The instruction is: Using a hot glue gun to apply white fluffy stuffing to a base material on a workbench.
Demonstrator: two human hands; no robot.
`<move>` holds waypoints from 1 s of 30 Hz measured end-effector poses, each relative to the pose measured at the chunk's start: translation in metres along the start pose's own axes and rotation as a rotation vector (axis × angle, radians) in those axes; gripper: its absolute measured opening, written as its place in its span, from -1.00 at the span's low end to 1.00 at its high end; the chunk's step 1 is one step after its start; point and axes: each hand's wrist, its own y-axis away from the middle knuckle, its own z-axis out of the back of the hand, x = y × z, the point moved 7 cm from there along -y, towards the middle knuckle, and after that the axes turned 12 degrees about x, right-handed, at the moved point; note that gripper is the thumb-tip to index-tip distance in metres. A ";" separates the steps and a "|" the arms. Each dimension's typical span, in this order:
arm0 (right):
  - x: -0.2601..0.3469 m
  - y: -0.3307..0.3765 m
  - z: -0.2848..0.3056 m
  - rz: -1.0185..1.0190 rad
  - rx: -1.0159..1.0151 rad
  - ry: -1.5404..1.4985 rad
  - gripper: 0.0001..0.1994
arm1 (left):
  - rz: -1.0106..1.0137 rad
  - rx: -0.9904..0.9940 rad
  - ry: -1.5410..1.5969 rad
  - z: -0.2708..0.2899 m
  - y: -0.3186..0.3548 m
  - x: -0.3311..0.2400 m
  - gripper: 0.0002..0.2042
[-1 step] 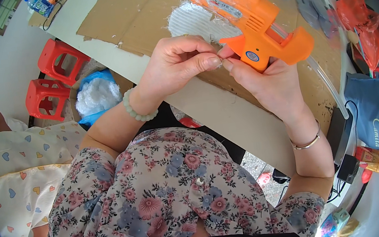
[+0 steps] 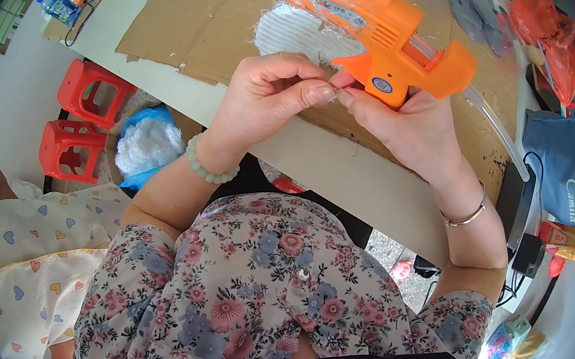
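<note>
A: Start close in. What do you see?

B: A floral top (image 2: pixel 241 271), then two bare forearms reaching forward to the pale desk (image 2: pixel 343 165).

A: And the hands?

B: They meet at the fingertips, above the desk's near side. The left hand (image 2: pixel 277 98) has thumb and forefinger pinched together; if anything sits between them, it's too small to make out. The right hand (image 2: pixel 406 122) is wrapped round the handle of an orange glue gun (image 2: pixel 384 31), its thumb and a finger reaching to the left fingertips.

A: Where does the gun point?

B: Up and away to the left, its nozzle well apart from the fingers. A clear glue stick (image 2: pixel 496 126) trails out behind.

A: So which step is this?

B: I'd judge fine fingertip work, with the gun held but not aimed at it.

A: What would the next move call for?

B: A steady pinch, I'd say, and care that the nozzle doesn't swing toward the skin.

A: Beyond that?

B: A white ribbed piece (image 2: pixel 295 38) lies on brown cardboard (image 2: pixel 190 30), partly behind the gun. Off to the left are red stools (image 2: pixel 96 92), and a bottle (image 2: pixel 55 8) stands at the far corner.
</note>
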 end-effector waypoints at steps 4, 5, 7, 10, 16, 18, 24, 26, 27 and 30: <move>0.001 -0.001 0.000 0.081 0.013 0.032 -0.86 | -0.012 -0.011 -0.045 0.000 -0.002 -0.003 -0.89; 0.001 -0.001 0.002 0.078 0.011 0.031 -0.86 | -0.011 -0.005 -0.070 0.000 -0.003 -0.004 -0.90; 0.005 -0.002 0.000 0.084 0.073 0.242 -0.87 | 0.015 0.007 -0.071 0.001 -0.004 -0.005 -0.90; 0.015 -0.003 -0.002 0.141 0.035 0.487 -0.88 | 0.039 0.018 -0.060 0.002 -0.003 -0.006 -0.90; 0.007 -0.002 -0.003 -0.096 0.020 0.388 -0.57 | 0.058 -0.038 0.029 0.002 0.001 -0.002 -0.90; 0.010 -0.001 0.000 -0.008 -0.058 0.405 -0.73 | 0.091 -0.050 0.088 0.002 0.001 0.000 -0.89; 0.018 -0.001 0.006 0.060 -0.088 0.313 -0.87 | 0.154 -0.221 0.173 0.010 0.004 0.006 -0.83; 0.019 -0.002 0.004 0.057 -0.076 0.331 -0.86 | 0.137 -0.223 0.174 0.006 0.003 0.002 -0.84; 0.014 -0.002 0.003 0.028 -0.084 0.314 -0.85 | 0.135 -0.224 0.173 0.004 0.002 0.001 -0.84; 0.010 -0.003 0.001 -0.006 -0.093 0.317 -0.84 | 0.107 -0.247 0.167 -0.002 0.000 -0.004 -0.85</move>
